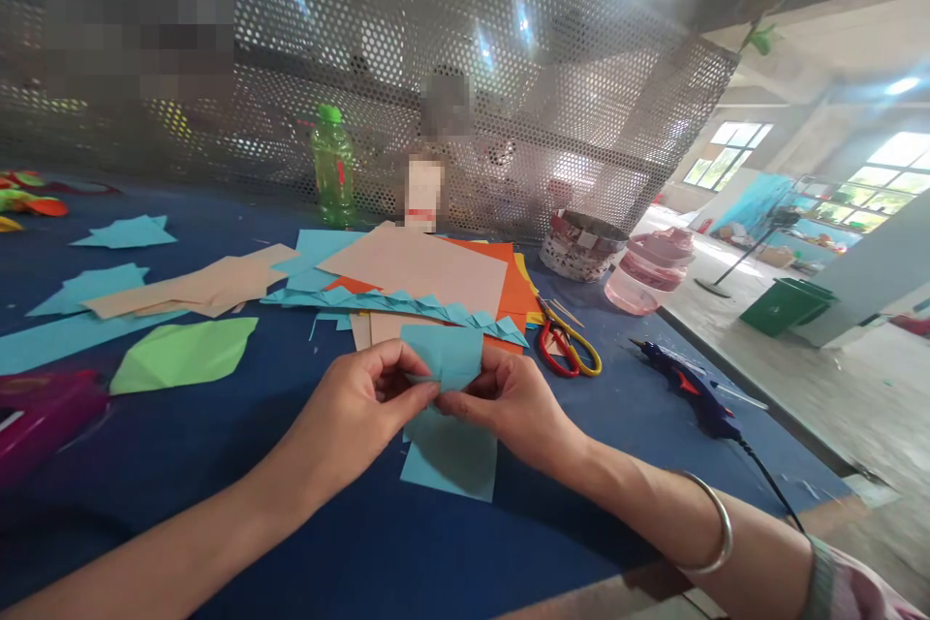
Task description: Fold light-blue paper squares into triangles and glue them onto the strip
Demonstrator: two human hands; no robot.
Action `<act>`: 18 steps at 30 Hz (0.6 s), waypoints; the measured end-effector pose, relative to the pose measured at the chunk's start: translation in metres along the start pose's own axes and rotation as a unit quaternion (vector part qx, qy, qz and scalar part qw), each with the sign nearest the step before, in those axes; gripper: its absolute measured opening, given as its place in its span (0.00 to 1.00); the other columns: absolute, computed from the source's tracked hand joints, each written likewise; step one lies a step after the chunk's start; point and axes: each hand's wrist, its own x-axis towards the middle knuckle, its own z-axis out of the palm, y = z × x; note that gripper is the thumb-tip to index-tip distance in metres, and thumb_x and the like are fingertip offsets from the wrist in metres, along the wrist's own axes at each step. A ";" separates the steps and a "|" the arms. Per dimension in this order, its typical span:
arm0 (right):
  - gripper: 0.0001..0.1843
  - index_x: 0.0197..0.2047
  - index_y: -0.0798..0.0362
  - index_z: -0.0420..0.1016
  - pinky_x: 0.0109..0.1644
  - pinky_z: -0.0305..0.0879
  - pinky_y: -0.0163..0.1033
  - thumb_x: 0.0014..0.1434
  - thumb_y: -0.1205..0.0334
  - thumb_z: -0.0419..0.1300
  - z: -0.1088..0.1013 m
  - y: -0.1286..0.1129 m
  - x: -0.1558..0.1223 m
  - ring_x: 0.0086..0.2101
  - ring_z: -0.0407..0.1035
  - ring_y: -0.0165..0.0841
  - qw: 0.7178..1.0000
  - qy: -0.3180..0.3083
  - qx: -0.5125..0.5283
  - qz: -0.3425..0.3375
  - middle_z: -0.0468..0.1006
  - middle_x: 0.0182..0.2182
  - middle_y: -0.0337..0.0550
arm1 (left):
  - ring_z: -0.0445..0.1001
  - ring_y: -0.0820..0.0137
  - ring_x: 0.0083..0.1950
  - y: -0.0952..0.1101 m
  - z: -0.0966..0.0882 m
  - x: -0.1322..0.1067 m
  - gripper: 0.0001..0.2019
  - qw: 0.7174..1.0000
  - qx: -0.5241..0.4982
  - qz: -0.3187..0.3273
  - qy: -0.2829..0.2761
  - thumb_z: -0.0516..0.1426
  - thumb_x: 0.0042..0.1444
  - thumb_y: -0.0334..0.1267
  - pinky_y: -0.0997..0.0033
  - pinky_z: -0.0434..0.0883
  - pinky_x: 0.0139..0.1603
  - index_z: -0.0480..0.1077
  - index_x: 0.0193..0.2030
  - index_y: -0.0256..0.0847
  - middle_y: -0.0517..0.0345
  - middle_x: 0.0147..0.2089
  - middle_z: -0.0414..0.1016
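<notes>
Left hand [370, 399] and right hand [519, 399] share a pinching grip on the small blue paper [451, 349], apparently steadying it from both sides. It is held above the tabletop [326, 542]; scissors [594, 352] lie beyond the right hand, seemingly within reach.

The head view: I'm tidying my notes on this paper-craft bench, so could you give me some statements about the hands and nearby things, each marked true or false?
1. The left hand and the right hand both hold a small blue paper. True.
2. The scissors lie to the left of both hands. False: they lie to the right.
3. The glue gun lies on the table. True.
4. The right hand grips the glue gun. False: it pinches the small blue paper.
5. The green-capped bottle stands upright. True.
6. The bangle is on the left arm. False: it is on the right arm.
</notes>
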 end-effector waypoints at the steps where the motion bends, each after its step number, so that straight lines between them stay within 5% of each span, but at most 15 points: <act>1: 0.19 0.36 0.55 0.77 0.31 0.61 0.30 0.43 0.59 0.76 0.000 0.001 0.000 0.25 0.66 0.24 1.000 -0.001 -0.007 -0.007 0.77 0.26 0.34 | 0.67 0.71 0.27 0.001 0.001 0.000 0.12 1.000 -0.006 0.000 0.006 0.63 0.50 0.48 0.70 0.63 0.28 0.68 0.33 0.44 0.66 0.25 0.69; 8: 0.18 0.43 0.53 0.75 0.36 0.65 0.33 0.49 0.63 0.71 0.002 0.005 -0.003 0.29 0.70 0.27 0.999 -0.005 -0.028 -0.044 0.77 0.29 0.35 | 0.80 0.63 0.43 0.012 0.003 -0.001 0.25 0.991 -0.124 0.041 -0.010 0.66 0.50 0.42 0.65 0.73 0.44 0.61 0.51 0.46 0.59 0.41 0.81; 13: 0.16 0.44 0.53 0.75 0.36 0.65 0.32 0.50 0.65 0.69 0.005 0.004 -0.004 0.29 0.70 0.27 0.998 0.006 -0.041 -0.042 0.79 0.31 0.36 | 0.80 0.60 0.43 0.013 0.002 0.001 0.36 0.991 -0.137 -0.001 0.005 0.69 0.45 0.42 0.63 0.74 0.43 0.57 0.58 0.45 0.53 0.45 0.82; 18: 0.14 0.38 0.53 0.73 0.30 0.63 0.32 0.49 0.63 0.70 0.002 0.004 -0.004 0.26 0.68 0.27 0.991 0.049 -0.116 -0.046 0.77 0.27 0.35 | 0.79 0.60 0.46 0.013 -0.002 0.003 0.26 0.985 -0.164 -0.050 -0.022 0.69 0.46 0.46 0.64 0.72 0.46 0.70 0.50 0.40 0.52 0.45 0.83</act>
